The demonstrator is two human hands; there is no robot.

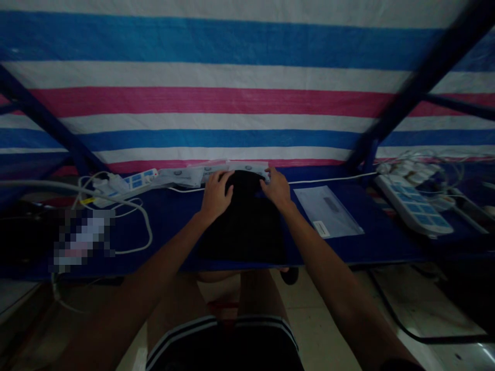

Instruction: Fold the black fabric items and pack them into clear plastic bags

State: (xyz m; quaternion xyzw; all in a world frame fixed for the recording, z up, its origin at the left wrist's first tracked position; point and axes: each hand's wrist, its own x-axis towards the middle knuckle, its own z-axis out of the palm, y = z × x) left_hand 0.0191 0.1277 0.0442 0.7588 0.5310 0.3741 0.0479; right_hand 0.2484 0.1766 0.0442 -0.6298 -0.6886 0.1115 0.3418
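Observation:
A dark, flat piece of folded black fabric point(245, 221) lies on the blue shelf in front of me; its exact kind is too dark to make out. My left hand point(215, 195) rests at its upper left edge with fingers spread and slightly curved. At the upper right corner, my right hand point(277, 188) touches the fabric, thumb and fingers apart. Just behind the fabric lie several clear plastic bags point(181, 176) with small printed marks. To the right of my right forearm is a flat clear zip bag point(328, 211) with a white label.
A white power strip point(141, 179) with plugs and cables sits at the left, and a bigger one point(415, 206) at the right among tangled wires. A white cable point(332, 179) runs along the back. Blue metal bars point(417, 82) frame a striped tarp point(232, 98).

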